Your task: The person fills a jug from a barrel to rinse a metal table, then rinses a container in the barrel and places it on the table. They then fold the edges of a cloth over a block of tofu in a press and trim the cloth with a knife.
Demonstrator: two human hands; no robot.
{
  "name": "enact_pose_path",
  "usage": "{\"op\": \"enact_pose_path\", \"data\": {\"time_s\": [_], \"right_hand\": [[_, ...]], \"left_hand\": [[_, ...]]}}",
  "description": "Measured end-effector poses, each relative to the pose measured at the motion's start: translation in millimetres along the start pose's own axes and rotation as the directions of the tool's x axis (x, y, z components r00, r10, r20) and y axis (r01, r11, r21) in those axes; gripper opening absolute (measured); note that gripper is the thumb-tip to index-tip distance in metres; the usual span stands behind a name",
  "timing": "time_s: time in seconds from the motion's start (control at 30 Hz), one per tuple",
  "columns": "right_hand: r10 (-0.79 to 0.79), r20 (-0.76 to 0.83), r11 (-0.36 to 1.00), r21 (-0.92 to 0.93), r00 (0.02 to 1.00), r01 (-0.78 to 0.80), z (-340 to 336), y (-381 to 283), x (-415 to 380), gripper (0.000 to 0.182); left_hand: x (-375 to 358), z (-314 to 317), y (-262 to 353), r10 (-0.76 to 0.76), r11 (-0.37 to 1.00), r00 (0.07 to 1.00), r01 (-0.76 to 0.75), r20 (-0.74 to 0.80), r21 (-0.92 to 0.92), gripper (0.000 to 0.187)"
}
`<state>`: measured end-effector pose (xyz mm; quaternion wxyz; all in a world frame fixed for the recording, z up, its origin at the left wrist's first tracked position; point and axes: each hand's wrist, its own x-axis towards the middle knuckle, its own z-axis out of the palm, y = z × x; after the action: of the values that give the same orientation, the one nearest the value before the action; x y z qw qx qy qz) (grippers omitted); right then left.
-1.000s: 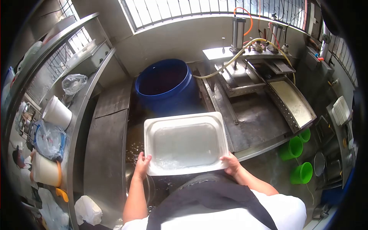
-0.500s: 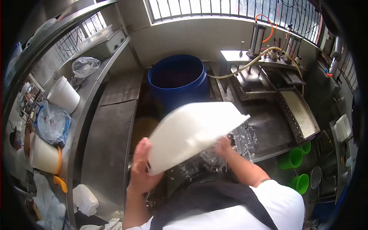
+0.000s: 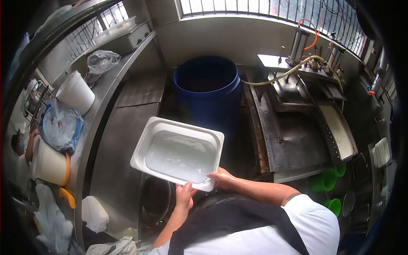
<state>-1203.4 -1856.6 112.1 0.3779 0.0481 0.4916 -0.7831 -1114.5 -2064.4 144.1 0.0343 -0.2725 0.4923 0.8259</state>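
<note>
A white rectangular plastic tub (image 3: 146, 142) is held out in front of me, its open side up, with a wet, glossy bottom. My left hand (image 3: 184, 196) grips its near rim, thumb over the edge. At the near right corner my right hand (image 3: 220, 178) has hold of the rim as well, and that forearm is wet. Beyond the tub stands a blue barrel (image 3: 208, 106) with a dark interior. The tub's left part overlaps a long metal counter (image 3: 112, 157) in this view.
On the left shelf are a white bucket (image 3: 75, 93), a bagged blue container (image 3: 63, 125) and a white bucket with an orange rim (image 3: 51, 163). Metal press equipment (image 3: 297, 136) with a hose (image 3: 276, 80) stands right, above green buckets (image 3: 325, 180). A person (image 3: 23, 146) is at far left.
The tub was tilted up on its side with water splashing below it; now it is level, open side up. Both hands have shifted to its near rim. My view has turned slightly.
</note>
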Motion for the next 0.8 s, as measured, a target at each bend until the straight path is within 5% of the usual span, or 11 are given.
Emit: {"op": "enact_pose_path", "data": {"time_s": [0.13, 0.17, 0.23, 0.33, 0.43, 0.5, 0.7, 0.8], "right_hand": [[0.106, 0.19, 0.952, -0.302, 0.976, -0.045, 21, -59, -26, 0.096], [0.093, 0.169, 0.942, -0.333, 0.981, -0.032, 17, -58, -22, 0.089], [0.113, 0.065, 0.918, -0.389, 0.991, -0.079, 5, -53, -15, 0.076], [0.039, -0.153, 0.853, -0.509, 0.987, -0.113, -20, -37, -22, 0.06], [0.07, -0.274, 0.806, -0.552, 0.959, -0.216, -51, -25, -49, 0.054], [0.071, -0.369, 0.808, -0.524, 0.927, -0.271, -68, -12, -72, 0.053], [0.021, -0.66, 0.772, -0.466, 0.751, -0.432, -122, 45, -135, 0.049], [-0.045, -0.742, 0.561, -0.573, 0.669, -0.598, -148, 80, -173, 0.055]], "left_hand": [[22, -28, 10, 0.184, 0.974, 0.97, -0.202, -0.16, -0.102, 0.049], [29, -32, 16, 0.223, 0.949, 0.948, -0.265, -0.229, -0.172, 0.04], [33, -27, 46, 0.256, 0.918, 0.916, -0.33, -0.309, -0.218, 0.037], [96, -92, 62, 0.326, 0.93, 0.918, -0.354, -0.225, -0.098, 0.043], [130, -70, 128, 0.351, 0.914, 0.864, -0.401, -0.361, -0.07, 0.018], [188, -81, 166, 0.406, 0.899, 0.82, -0.437, -0.403, 0.017, 0.017], [306, -17, 323, 0.475, 0.88, 0.872, -0.472, -0.119, 0.055, 0.033], [369, 4, 315, 0.486, 0.854, 0.864, -0.438, -0.131, 0.281, 0.033]]}}
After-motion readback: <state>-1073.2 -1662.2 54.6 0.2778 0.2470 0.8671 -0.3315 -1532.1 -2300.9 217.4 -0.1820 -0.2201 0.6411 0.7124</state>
